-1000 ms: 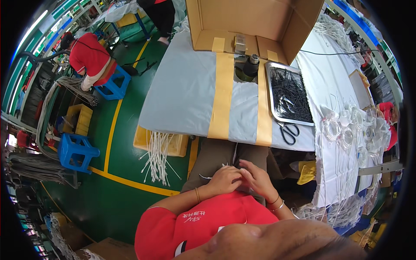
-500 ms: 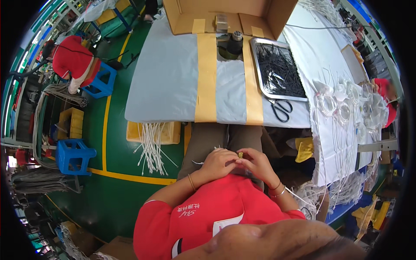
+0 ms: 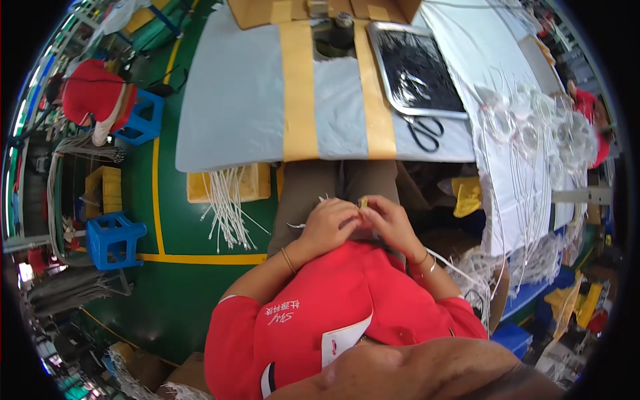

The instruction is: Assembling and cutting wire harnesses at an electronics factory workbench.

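Both my hands meet over my lap, just short of the table's front edge. My left hand point(image 3: 328, 225) is closed, its fingertips pressed toward the right hand; what lies inside it is hidden. White cable ends point(image 3: 295, 225) poke out beside it. My right hand point(image 3: 390, 219) pinches a small yellow piece point(image 3: 362, 202) between thumb and fingers, too small to name its kind. The two hands touch or nearly touch at the fingertips.
Ahead stands a grey-covered table point(image 3: 233, 100) with yellow tape strips. It holds a metal tray point(image 3: 427, 112) of black cable ties or strips, black-handled scissors point(image 3: 425, 133) and a cardboard box point(image 3: 257, 13). White cables point(image 3: 228, 207) hang over a yellow bin point(image 3: 197, 188). A co-worker point(image 3: 93, 93) sits left.
The view has shifted, so table, tray and hands all appear higher in the picture. Both hands stay together in my lap, the yellow piece still in the right fingers.
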A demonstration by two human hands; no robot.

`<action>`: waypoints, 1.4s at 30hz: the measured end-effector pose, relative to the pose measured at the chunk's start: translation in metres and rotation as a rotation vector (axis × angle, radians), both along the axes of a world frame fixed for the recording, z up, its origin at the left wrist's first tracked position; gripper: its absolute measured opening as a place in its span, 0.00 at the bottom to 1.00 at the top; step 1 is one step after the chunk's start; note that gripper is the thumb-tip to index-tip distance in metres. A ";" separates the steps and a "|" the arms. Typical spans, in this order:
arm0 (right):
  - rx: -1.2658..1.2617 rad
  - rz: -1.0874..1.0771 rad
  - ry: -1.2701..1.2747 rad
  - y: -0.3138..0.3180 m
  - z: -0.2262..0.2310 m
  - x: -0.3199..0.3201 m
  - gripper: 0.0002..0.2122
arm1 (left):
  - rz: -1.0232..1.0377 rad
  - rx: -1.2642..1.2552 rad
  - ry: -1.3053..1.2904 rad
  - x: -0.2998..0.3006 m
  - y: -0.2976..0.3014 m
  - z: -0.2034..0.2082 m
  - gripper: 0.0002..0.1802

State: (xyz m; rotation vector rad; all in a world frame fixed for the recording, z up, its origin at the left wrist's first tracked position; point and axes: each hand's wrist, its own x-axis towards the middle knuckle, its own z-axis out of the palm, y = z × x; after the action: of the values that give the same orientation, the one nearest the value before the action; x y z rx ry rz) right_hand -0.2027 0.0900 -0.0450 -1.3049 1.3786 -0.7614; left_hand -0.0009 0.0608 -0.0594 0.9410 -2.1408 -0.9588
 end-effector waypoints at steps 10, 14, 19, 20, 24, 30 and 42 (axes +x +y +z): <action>0.284 -0.027 -0.434 -0.009 -0.008 -0.018 0.15 | 0.032 -0.002 0.017 -0.004 0.002 0.008 0.05; 0.278 -0.017 -0.450 -0.005 -0.007 -0.021 0.15 | 0.050 -0.004 0.008 -0.007 0.003 0.009 0.05; 0.057 0.040 -0.226 -0.008 -0.011 -0.017 0.13 | 0.047 -0.004 0.000 -0.007 0.001 0.010 0.06; -0.028 0.058 -0.169 -0.013 -0.012 -0.014 0.12 | 0.045 0.000 -0.001 -0.005 0.000 0.009 0.06; -0.119 0.130 -0.021 -0.016 -0.004 -0.010 0.10 | 0.021 -0.035 0.009 -0.003 0.000 -0.002 0.06; -0.034 -0.032 -0.011 -0.008 -0.001 0.001 0.09 | 0.040 -0.003 0.049 0.001 0.004 -0.007 0.06; 0.058 0.057 -0.037 -0.009 -0.003 0.009 0.09 | 0.069 0.015 0.152 0.015 0.007 -0.025 0.09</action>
State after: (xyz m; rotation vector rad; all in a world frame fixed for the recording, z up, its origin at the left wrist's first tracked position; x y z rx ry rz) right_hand -0.1932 0.0814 -0.0481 -1.2733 1.3193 -0.6992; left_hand 0.0141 0.0681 -0.0847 0.9126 -1.9650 -0.9816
